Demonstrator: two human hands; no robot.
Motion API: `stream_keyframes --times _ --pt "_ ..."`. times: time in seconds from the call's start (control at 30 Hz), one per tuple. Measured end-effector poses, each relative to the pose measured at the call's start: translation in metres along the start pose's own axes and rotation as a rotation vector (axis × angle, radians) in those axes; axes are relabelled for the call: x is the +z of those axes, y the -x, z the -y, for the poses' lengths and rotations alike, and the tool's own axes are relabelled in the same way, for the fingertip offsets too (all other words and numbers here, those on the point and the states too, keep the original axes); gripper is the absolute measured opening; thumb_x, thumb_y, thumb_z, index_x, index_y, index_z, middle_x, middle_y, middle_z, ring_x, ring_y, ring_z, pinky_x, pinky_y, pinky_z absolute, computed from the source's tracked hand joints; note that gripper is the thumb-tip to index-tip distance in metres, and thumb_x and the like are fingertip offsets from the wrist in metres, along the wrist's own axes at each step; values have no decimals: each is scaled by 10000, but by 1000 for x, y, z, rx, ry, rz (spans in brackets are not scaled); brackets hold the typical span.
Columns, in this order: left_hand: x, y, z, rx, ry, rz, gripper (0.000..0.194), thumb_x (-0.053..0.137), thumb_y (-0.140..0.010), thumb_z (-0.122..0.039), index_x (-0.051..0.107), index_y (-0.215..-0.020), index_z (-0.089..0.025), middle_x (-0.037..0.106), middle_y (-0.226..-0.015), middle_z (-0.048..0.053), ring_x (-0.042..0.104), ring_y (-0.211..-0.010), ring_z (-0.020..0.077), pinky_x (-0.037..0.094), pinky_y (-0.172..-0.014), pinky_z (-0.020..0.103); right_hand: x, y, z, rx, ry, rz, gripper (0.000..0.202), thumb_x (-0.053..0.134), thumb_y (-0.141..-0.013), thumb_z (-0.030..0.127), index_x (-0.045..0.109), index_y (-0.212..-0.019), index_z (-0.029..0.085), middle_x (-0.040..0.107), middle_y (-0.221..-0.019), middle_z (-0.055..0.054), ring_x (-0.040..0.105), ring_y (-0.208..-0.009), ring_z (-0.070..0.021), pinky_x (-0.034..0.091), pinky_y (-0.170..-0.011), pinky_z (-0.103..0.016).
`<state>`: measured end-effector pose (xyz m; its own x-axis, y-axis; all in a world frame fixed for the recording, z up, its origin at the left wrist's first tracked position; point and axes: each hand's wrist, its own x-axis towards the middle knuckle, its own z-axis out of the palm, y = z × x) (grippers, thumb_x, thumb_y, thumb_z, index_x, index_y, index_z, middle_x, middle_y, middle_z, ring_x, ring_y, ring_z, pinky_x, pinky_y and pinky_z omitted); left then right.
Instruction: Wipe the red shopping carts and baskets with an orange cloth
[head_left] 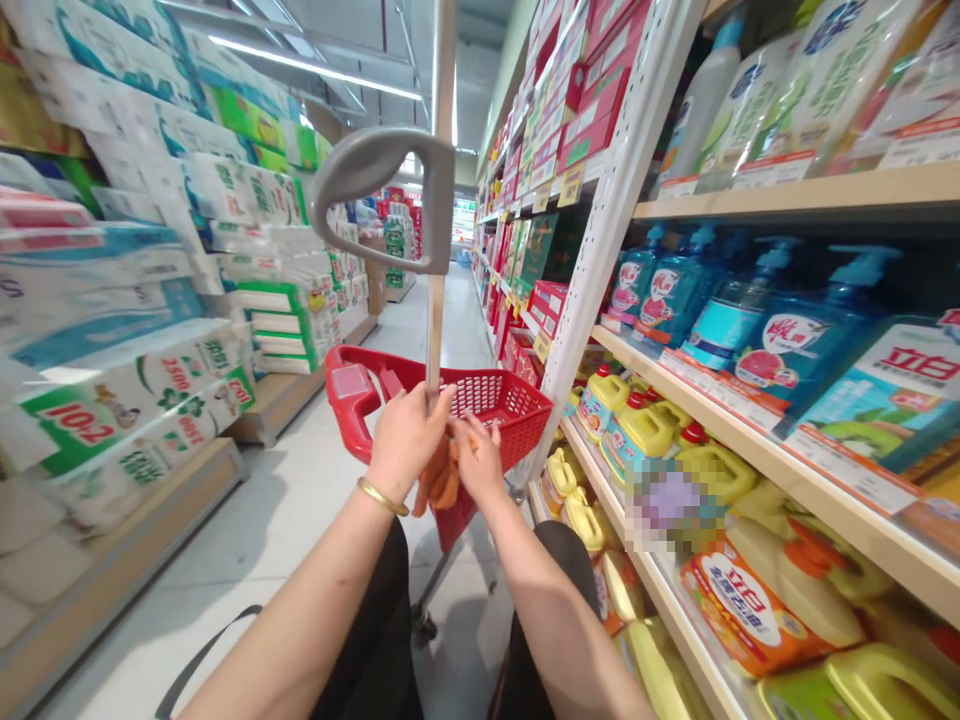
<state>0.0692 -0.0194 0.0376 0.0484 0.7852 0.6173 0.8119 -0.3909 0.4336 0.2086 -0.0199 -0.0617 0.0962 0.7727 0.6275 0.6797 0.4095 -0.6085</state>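
Note:
My left hand (409, 435) is closed around the lower part of an upright pale pole (435, 330). Higher on this pole sits a grey loop handle (379, 190). Close beside it, my right hand (478, 458) has its fingers curled at a soft orange cloth-like piece (437, 480), which hangs under both hands; its exact kind is unclear. Just beyond the hands stands a red shopping basket trolley (517, 425) with perforated walls. Its red handle part (346, 400) reaches out to the left. The pole's lower end is hidden.
On the right, a shelf (750, 390) holds blue pump bottles (772, 350) above yellow detergent jugs (641, 430). Stacked tissue packs (135, 410) line the left on a low platform (150, 530). The tiled aisle floor (405, 335) runs ahead between them.

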Motion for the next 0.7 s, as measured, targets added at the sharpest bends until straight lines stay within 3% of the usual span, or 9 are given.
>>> stream_keyframes --times 0.07,0.2,0.3,0.4,0.53,0.6,0.7 --pt "5 -10 17 27 15 -60 560 358 -1034 -641 745 -976 -240 779 -804 69 759 -848 279 546 -813 357 11 -7 -6 -30 59 105 361 399 -1100 427 666 -1336 375 698 -1392 12 492 -1460 -227 72 -1282 -642" --pt "-4 -25 66 112 24 -56 525 401 -1025 -619 744 -891 -243 783 -829 63 744 -871 263 544 -895 367 7 -15 -45 78 251 53 345 440 -1085 407 700 -1285 300 703 -1385 -36 402 -1522 -285 -35 -1246 -708" --pt "-15 -30 92 130 53 -51 507 406 -1025 -604 760 -969 -246 799 -916 58 735 -961 257 535 -980 395 6 -20 -61 160 310 29 361 420 -1089 375 747 -1153 235 748 -1296 -76 412 -1511 -322 -68 -1215 -746" --pt "-18 -33 101 117 93 -29 519 405 -1021 -614 768 -1003 -245 802 -948 57 726 -1034 262 536 -1001 404 27 -21 -41 127 285 57 415 352 -1109 368 746 -1140 245 758 -1275 -63 438 -1499 -283 -19 -1249 -706" --pt "-14 -36 102 142 94 -31 543 400 -1026 -610 779 -951 -228 803 -962 68 728 -1071 275 479 -1108 443 59 -15 3 -25 162 107 414 319 -1121 385 689 -1282 292 654 -1455 -29 368 -1543 -218 43 -1302 -600" --pt "-16 -39 106 178 95 -41 525 402 -1029 -595 784 -979 -238 807 -1003 54 718 -1123 269 398 -1201 470 58 -13 9 -61 160 133 377 361 -1115 412 666 -1317 318 660 -1447 -16 383 -1536 -225 -3 -1298 -614" --pt "-22 -43 117 230 138 -21 500 390 -1035 -572 758 -1174 -265 769 -1244 39 652 -1282 260 332 -1254 505 36 -8 -8 -50 231 152 325 428 -1100 428 684 -1267 318 738 -1318 -14 452 -1494 -249 -37 -1282 -639"
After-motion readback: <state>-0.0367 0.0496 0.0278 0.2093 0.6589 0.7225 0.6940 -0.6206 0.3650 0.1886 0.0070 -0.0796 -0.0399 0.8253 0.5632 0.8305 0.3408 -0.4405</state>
